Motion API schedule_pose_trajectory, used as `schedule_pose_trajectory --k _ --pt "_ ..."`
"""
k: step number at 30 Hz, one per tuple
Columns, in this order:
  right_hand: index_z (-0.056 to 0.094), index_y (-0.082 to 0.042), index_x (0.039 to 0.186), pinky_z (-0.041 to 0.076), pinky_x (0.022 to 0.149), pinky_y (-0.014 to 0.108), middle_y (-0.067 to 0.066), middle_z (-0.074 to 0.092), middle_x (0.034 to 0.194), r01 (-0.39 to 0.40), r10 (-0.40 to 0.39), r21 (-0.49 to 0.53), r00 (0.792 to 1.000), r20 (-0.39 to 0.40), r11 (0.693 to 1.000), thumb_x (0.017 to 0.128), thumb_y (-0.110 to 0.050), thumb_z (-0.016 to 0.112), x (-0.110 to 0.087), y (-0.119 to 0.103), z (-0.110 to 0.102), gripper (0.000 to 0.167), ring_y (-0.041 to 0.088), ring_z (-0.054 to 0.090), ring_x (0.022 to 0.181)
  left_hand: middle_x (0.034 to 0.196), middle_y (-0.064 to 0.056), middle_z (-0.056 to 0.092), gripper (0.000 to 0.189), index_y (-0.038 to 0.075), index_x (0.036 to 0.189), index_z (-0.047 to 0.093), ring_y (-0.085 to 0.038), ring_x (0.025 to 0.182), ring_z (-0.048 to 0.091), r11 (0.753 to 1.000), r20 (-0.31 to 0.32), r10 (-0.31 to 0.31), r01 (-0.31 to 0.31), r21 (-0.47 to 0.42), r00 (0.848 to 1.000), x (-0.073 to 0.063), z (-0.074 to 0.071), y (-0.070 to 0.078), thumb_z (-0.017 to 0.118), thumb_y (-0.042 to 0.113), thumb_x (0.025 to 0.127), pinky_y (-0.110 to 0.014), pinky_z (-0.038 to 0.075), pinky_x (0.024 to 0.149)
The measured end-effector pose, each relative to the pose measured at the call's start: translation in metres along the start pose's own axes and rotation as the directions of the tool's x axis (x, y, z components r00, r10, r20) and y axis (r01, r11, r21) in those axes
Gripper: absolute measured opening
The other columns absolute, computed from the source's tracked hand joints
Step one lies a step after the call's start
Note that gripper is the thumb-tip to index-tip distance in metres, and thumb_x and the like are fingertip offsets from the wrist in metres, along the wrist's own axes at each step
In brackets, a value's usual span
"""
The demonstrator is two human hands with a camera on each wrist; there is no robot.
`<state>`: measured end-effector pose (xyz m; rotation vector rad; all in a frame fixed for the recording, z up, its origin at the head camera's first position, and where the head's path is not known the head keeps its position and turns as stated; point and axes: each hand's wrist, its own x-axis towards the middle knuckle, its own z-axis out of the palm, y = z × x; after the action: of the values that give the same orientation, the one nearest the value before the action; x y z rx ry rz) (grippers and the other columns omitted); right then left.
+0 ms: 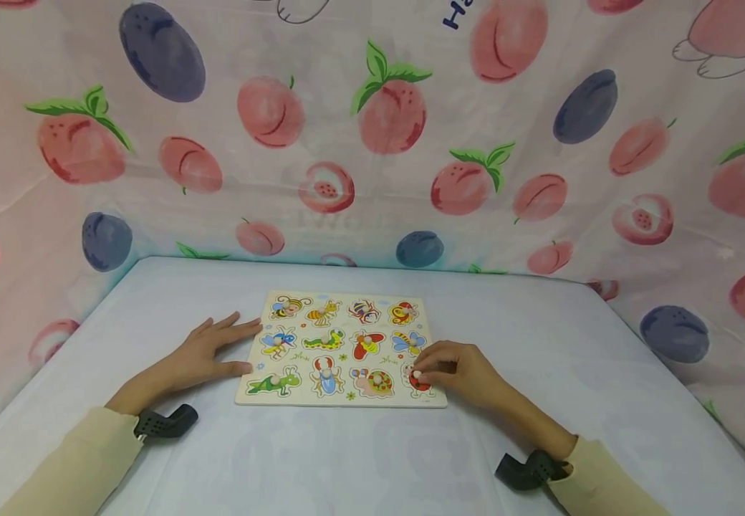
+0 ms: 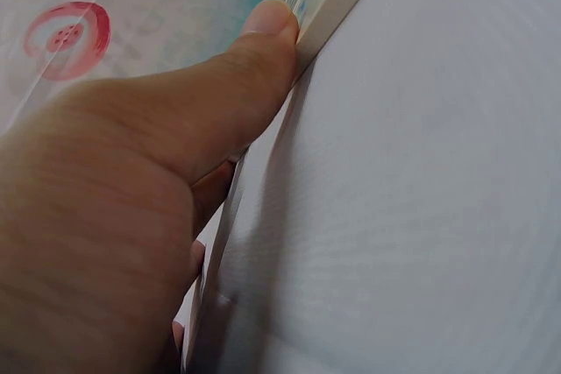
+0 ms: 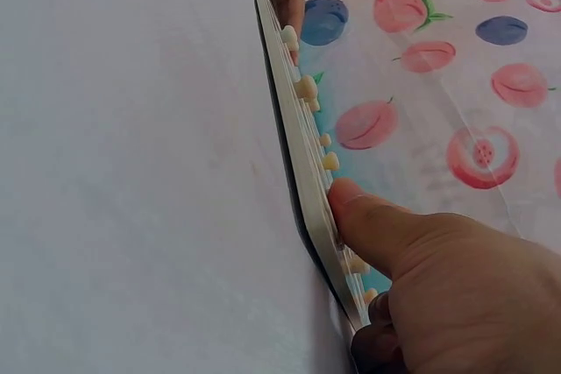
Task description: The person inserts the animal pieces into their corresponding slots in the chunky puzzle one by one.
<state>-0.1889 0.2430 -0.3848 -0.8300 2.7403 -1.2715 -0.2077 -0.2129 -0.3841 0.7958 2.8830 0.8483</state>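
Observation:
A wooden peg puzzle board with several painted insect pieces lies flat on the table in the head view. My left hand rests at its left edge with fingers spread; in the left wrist view the thumb touches the board's edge. My right hand is at the near right corner, thumb and index finger pinching the knob of the red ladybug piece. That piece sits at its slot, partly covered by the fingers. In the right wrist view the thumb lies along the board's side.
The other pieces, among them a snail, a blue beetle and a striped dragonfly, lie in the board with round knobs upward. A white cloth covers the table. Behind it hangs a peach-print curtain.

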Motion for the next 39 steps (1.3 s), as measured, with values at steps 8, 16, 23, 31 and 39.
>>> schedule_pose_trajectory --k 8,16,23,31,39 --pt "0.077 -0.027 0.095 0.052 0.078 0.026 -0.012 0.067 0.098 -0.016 0.016 0.022 1.0 -0.003 1.0 0.081 -0.025 0.077 0.0 -0.0024 0.0006 0.014 0.01 0.061 0.096 0.149 -0.006 0.04 0.076 0.013 0.144 0.045 -0.038 0.142 0.014 1.0 0.0 -0.005 0.005 0.003 1.0 -0.0011 -0.0006 0.0001 0.069 0.049 0.082 -0.058 0.002 0.111" --pt "0.077 -0.028 0.097 0.052 0.077 0.025 -0.014 0.069 0.098 -0.02 0.019 0.024 0.999 0.04 1.0 0.083 -0.022 0.076 0.0029 -0.0042 0.0031 0.016 0.009 0.062 0.095 0.149 -0.006 0.04 0.076 0.012 0.144 0.045 -0.039 0.142 0.014 1.0 -0.005 -0.006 0.006 0.0 1.0 -0.0008 -0.0002 -0.0014 0.069 0.049 0.082 -0.059 0.002 0.111" --pt "0.077 -0.027 0.092 0.049 0.076 0.026 -0.011 0.066 0.101 -0.022 0.021 -0.046 1.0 -0.024 0.999 0.08 -0.025 0.079 0.0013 -0.0051 0.0039 0.013 0.012 0.058 0.097 0.149 -0.007 0.039 0.076 0.012 0.144 0.045 -0.039 0.142 0.014 1.0 0.002 -0.009 0.009 -0.006 1.0 -0.0007 0.0029 -0.0022 0.07 0.049 0.082 -0.058 0.001 0.111" --pt "0.077 -0.024 0.093 0.05 0.071 0.025 -0.008 0.063 0.103 -0.01 0.009 -0.049 0.999 -0.032 0.999 0.081 -0.023 0.078 -0.0009 -0.0066 0.0036 0.012 0.014 0.058 0.094 0.148 -0.007 0.041 0.077 0.012 0.144 0.045 -0.039 0.142 0.015 1.0 -0.004 0.006 -0.006 0.009 1.0 0.002 0.0007 -0.0013 0.07 0.049 0.082 -0.059 0.003 0.111" --pt "0.075 -0.02 0.092 0.05 0.083 0.027 -0.007 0.062 0.102 0.062 -0.065 -0.091 0.998 -0.022 0.994 0.082 -0.017 0.077 0.0005 -0.0065 0.0042 0.01 0.012 0.059 0.099 0.149 -0.007 0.04 0.077 0.012 0.144 0.045 -0.039 0.142 0.014 1.0 0.002 -0.009 0.009 0.016 1.0 0.0021 0.001 -0.0018 0.069 0.049 0.082 -0.059 0.002 0.111"
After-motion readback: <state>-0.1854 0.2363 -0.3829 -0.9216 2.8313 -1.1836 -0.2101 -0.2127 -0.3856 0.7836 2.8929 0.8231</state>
